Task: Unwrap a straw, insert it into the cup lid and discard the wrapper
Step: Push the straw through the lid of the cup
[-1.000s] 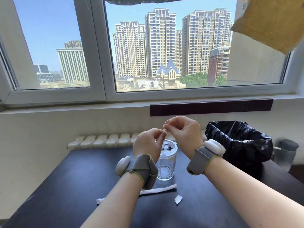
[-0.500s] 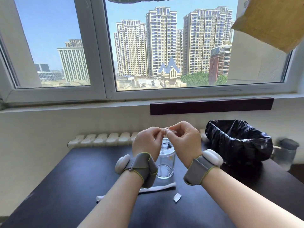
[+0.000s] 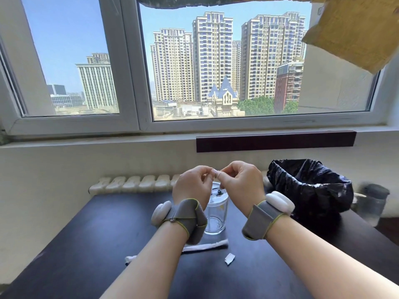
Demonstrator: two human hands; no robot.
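Note:
My left hand (image 3: 193,183) and my right hand (image 3: 240,182) meet fingertip to fingertip above a clear glass cup (image 3: 216,214) with a lid that has a small dark hole (image 3: 219,192). Both pinch a small white item (image 3: 214,172) between thumb and fingers; most of it is hidden, so I cannot tell whether it is straw or wrapper. A long white wrapped straw (image 3: 205,247) lies on the dark table (image 3: 86,244) in front of the cup, partly under my left forearm. A small torn white paper scrap (image 3: 229,258) lies beside it.
A bin lined with a black bag (image 3: 311,186) stands at the right on the table. A grey lidded jar (image 3: 372,203) sits further right. A white radiator (image 3: 133,182) runs behind the table, below the window sill.
Both hands have dropped slightly and closed in over the cup, fingertips still pinched together on the small white item. The straw and scrap on the table have not moved.

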